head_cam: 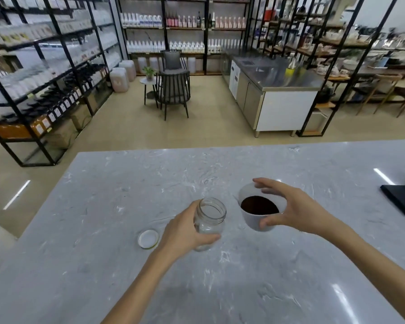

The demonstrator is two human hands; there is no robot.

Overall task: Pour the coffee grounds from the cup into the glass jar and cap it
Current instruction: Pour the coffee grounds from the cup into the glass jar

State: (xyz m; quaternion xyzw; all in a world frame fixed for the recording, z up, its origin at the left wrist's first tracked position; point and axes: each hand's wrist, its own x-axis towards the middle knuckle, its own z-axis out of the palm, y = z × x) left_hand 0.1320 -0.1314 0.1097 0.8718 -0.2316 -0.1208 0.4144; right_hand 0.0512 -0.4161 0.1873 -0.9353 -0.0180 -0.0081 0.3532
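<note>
A clear glass jar (211,215) stands uncapped on the grey marble counter (126,195), and my left hand (185,232) grips its side from the left. Its white lid (148,238) lies inner side up on the counter just left of that hand. To the right of the jar is a white cup (255,220) holding dark coffee grounds (259,205). My right hand (290,206) wraps the cup from the right, thumb on its near wall and fingers over its far rim. The cup looks slightly tilted toward me.
A black flat object (401,198) lies near the counter's right edge. Beyond the counter are open floor, black shelving with bottles (56,66), dark chairs with a small round table (172,90), and a steel-topped cabinet (274,94).
</note>
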